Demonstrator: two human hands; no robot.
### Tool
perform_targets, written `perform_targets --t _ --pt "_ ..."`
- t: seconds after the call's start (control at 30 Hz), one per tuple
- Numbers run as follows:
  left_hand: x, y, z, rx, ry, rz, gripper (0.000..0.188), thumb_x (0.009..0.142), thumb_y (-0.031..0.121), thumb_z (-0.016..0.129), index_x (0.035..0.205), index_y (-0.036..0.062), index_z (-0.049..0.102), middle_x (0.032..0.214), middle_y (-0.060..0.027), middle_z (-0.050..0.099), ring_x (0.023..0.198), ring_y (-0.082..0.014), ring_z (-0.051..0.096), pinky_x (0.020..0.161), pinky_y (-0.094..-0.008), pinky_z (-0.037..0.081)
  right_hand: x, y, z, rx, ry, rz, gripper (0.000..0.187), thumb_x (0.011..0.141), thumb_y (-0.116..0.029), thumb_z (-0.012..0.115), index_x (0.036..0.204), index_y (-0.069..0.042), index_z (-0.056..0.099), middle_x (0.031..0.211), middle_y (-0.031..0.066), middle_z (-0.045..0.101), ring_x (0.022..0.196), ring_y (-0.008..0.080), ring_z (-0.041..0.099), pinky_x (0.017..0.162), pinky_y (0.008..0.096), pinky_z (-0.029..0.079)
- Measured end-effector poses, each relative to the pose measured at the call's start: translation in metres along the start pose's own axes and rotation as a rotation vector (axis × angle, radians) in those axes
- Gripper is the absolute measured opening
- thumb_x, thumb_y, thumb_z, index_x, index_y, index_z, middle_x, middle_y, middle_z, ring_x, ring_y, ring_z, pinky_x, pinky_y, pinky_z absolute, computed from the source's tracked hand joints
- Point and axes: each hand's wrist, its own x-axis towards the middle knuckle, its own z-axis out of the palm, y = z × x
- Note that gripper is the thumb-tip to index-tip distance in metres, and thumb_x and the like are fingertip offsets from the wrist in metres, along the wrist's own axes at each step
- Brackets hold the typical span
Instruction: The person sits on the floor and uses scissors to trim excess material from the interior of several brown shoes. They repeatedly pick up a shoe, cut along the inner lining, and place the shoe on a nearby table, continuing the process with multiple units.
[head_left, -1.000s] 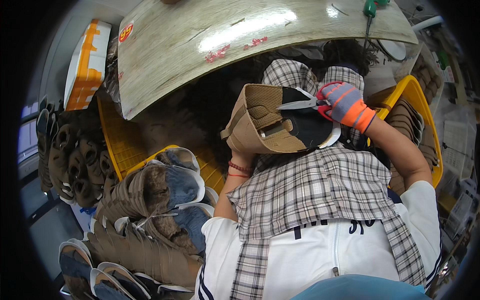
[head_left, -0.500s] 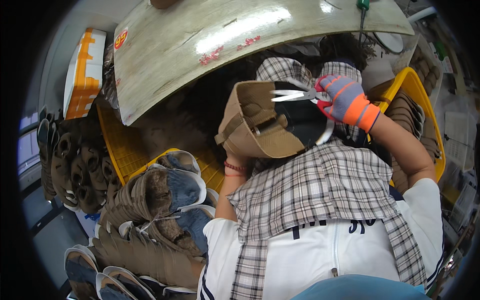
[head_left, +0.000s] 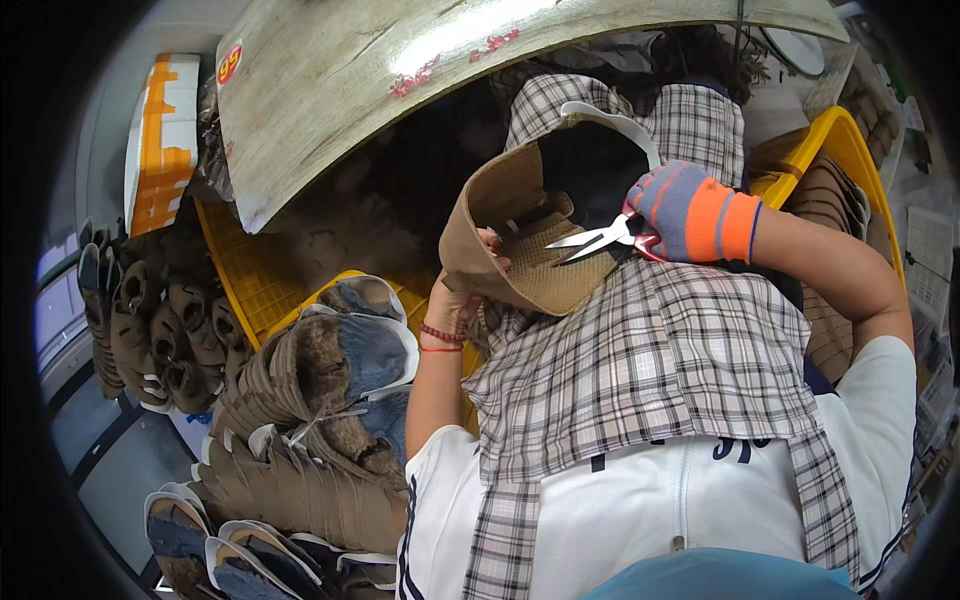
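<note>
I see the right hand (head_left: 690,215) gripping scissors (head_left: 602,238), parted blades pointing left over the brown upper (head_left: 464,232) that the left hand (head_left: 457,294) grips.

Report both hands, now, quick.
Left hand: closed on the edge of the brown shoe upper, partly hidden behind it.
Right hand: gloved, closed around the scissors, blades parted.

An orange-taped white box (head_left: 163,145) is near a table (head_left: 320,105).
</note>
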Motion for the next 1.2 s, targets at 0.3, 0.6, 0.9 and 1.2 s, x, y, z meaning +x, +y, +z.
perform_targets --t 0.3,0.6,0.9,1.2 --pt "-0.01 0.01 0.03 -0.142 0.198 -0.08 0.031 0.076 -0.008 0.073 0.098 0.0087 0.061 0.087 0.0024 0.062 0.078 -0.0088 0.061 0.07 -0.0206 0.052 0.0 0.021 0.017 -0.046 0.158 -0.027 0.025 0.075 -0.026 0.072 0.094 -0.009 0.068 0.081 0.0074 0.068 0.076 0.0269 0.066 0.069 0.0357 0.053" --pt "-0.006 0.002 0.026 -0.111 0.233 -0.042 0.036 0.073 -0.009 0.075 0.103 0.0067 0.063 0.097 -0.0011 0.063 0.089 -0.0138 0.061 0.081 -0.0258 0.053 -0.009 0.013 0.01 0.019 0.267 -0.097 0.027 0.075 -0.026 0.072 0.095 -0.009 0.068 0.088 0.0087 0.067 0.085 0.0268 0.064 0.08 0.0343 0.049" --pt "-0.008 0.002 0.028 -0.097 0.275 -0.043 0.039 0.072 -0.008 0.077 0.106 0.0043 0.064 0.099 -0.0034 0.065 0.09 -0.0161 0.062 0.082 -0.0287 0.054 -0.002 0.012 0.008 -0.096 0.112 -0.016 0.028 0.076 -0.027 0.073 0.098 -0.012 0.069 0.083 0.007 0.069 0.079 0.0255 0.067 0.07 0.0345 0.053" --pt "-0.009 0.0 0.027 -0.065 0.333 -0.07 0.034 0.073 -0.008 0.075 0.104 0.0025 0.066 0.104 -0.0089 0.066 0.092 -0.0214 0.066 0.081 -0.0364 0.058 -0.004 0.013 0.009 0.006 0.265 -0.084 0.027 0.07 -0.023 0.073 0.091 -0.01 0.066 0.085 0.0075 0.064 0.081 0.026 0.061 0.076 0.0369 0.047"
